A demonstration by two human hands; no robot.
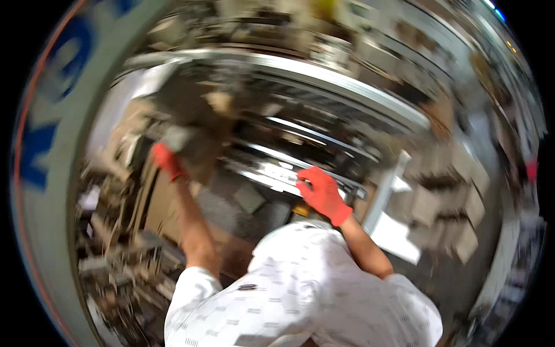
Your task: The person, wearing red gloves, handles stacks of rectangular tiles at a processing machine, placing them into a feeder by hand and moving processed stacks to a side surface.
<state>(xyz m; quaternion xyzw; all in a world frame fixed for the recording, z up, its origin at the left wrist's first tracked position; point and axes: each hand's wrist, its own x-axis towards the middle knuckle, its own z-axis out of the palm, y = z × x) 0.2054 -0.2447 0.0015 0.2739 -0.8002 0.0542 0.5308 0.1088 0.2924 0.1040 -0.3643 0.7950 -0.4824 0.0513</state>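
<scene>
Red-gloved left hand (167,162) is right of a panel (49,225) bearing blue lettering (36,159).

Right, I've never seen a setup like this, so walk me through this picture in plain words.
There is no machine arm here: a person works by hand, and a wide fisheye camera on their head looks down, which bends straight edges. The white patterned shirt is the wearer's own.

Both hands wear red-orange gloves. The left hand is at a blurred grey piece; whether it grips it is unclear. The right hand, fingers curled, is by shiny metal rails; I can't tell if it holds anything.

Between the hands, a squarish flat piece lies on a grey surface. Stacked beige pieces stand at right.
</scene>
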